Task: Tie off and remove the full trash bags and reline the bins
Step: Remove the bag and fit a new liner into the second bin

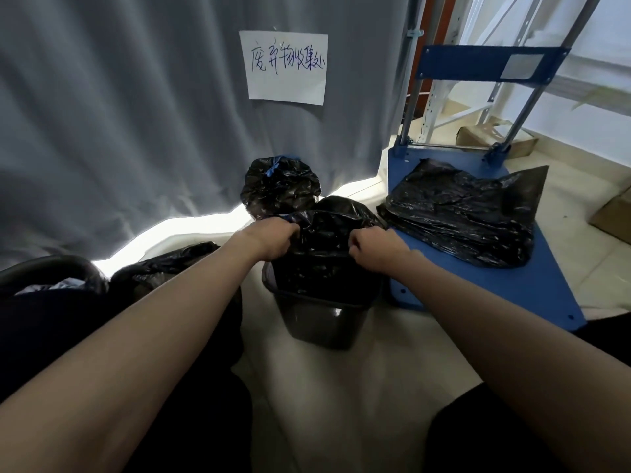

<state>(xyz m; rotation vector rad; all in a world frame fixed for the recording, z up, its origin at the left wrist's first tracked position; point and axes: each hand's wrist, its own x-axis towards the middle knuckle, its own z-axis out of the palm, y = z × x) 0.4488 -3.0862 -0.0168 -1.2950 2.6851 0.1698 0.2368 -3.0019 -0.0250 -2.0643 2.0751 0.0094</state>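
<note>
bin (pixel 321 322): dark, on floor, black trash bag (pixel 327 247) inside, rising above rim | left hand (pixel 273 238): fist closed on bag's left top edge | right hand (pixel 377 249): fist closed on right top edge | tied bag (pixel 280 187): behind, by grey curtain (pixel 136 114) | spare bags (pixel 461 213): flat on blue cart (pixel 532 285), right

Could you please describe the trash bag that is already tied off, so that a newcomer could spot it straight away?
Find the grey curtain with the handwritten paper sign. Directly below the sign, on the floor against the curtain, sits the tied bag, just behind the bin both hands are working on. Alone among the black bags, it is bunched shut with a blue tie on top.
</note>
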